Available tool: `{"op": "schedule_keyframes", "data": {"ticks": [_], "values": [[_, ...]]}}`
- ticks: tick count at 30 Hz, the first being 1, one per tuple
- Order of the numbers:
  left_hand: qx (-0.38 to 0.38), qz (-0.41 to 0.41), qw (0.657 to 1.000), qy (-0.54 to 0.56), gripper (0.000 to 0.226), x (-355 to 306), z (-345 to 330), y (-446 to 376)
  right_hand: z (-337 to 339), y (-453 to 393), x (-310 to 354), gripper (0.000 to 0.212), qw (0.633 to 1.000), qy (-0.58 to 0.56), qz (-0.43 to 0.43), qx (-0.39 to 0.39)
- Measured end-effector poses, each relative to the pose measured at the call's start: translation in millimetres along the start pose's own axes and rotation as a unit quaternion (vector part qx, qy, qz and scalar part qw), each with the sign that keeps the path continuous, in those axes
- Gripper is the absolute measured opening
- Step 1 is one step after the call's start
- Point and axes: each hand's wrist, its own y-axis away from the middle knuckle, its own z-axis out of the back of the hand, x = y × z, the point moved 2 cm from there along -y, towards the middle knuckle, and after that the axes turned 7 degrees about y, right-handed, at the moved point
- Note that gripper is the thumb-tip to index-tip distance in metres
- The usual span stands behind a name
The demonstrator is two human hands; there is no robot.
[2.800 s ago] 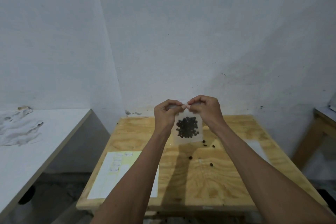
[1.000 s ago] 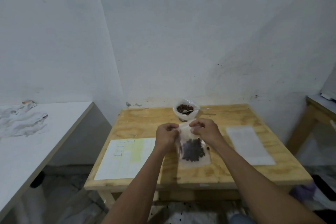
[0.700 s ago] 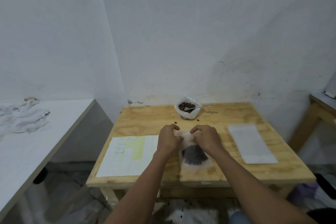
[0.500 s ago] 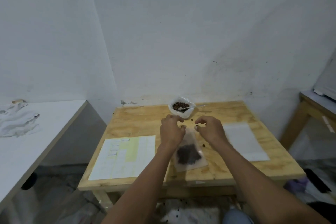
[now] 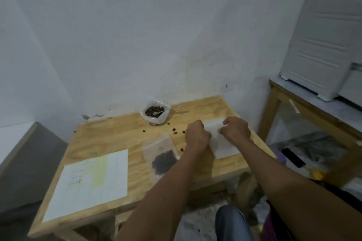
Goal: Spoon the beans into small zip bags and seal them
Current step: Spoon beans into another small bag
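Looking down from the head cam at a small wooden table (image 5: 109, 139) pushed into a white corner. Far side, near the wall, there's an open plastic bag of beans (image 5: 155, 112) with a spoon (image 5: 162, 111) lying in it, handle sticking out to the right. A few loose beans (image 5: 174, 129) are scattered on the wood just in front of that bag. Near left is a paper sheet (image 5: 90, 182) with a pale yellow patch, lying flat. Off to the right stands another table (image 5: 305, 103) with a white ribbed box (image 5: 317, 45) on top, and there's dark clutter on the floor under it.

Filled zip bag (image 5: 161, 155) lies flat mid-table, between the sheet and the forearms, nobody touching it, beans bunched at its near end. Can't tell if the strip is fully closed.

Both hands are over at the right side on a stack of empty bags (image 5: 223, 146), a whitish rectangle near the table's right edge. Left hand (image 5: 196, 137) is curled into a loose fist at the stack's left edge, touching it; whether it actually pinches a bag, I can't tell, since the fingers hide it. Right hand (image 5: 235, 129) sits on top of the stack toward the far end, fingers bent with tips down on the plastic, looks like it's picking at the top bag, but the grip isn't clear either. The hands are close, not touching.
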Motion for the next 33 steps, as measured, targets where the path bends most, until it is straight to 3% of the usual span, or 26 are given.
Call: {"op": "schedule_keyframes", "data": {"ticks": [5, 16, 20, 25, 29, 33], "values": [[-0.029, -0.009, 1.000, -0.008, 0.012, -6, -12, 8, -7, 9, -8, 0.033, 1.000, 0.018, 0.015, -0.016], [-0.088, 0.007, 0.996, -0.022, 0.028, -17, -10, 14, 2, 20, 3, 0.029, 0.996, 0.019, 0.010, -0.083], [-0.136, 0.014, 0.979, 0.149, 0.032, -21, -1, 7, 15, 20, 11, 0.021, 0.988, -0.077, 0.006, -0.133], [-0.159, 0.042, 0.912, 0.376, 0.030, -27, 25, -11, 37, 19, 28, 0.028, 0.955, -0.239, 0.053, -0.166], [-0.159, 0.030, 0.870, 0.465, 0.037, -21, 63, -19, 54, 23, 56, 0.031, 0.909, -0.395, 0.085, -0.106], [-0.125, -0.015, 0.899, 0.420, 0.035, 1, 102, -22, 68, 28, 90, 0.017, 0.873, -0.471, 0.122, 0.050]]}}
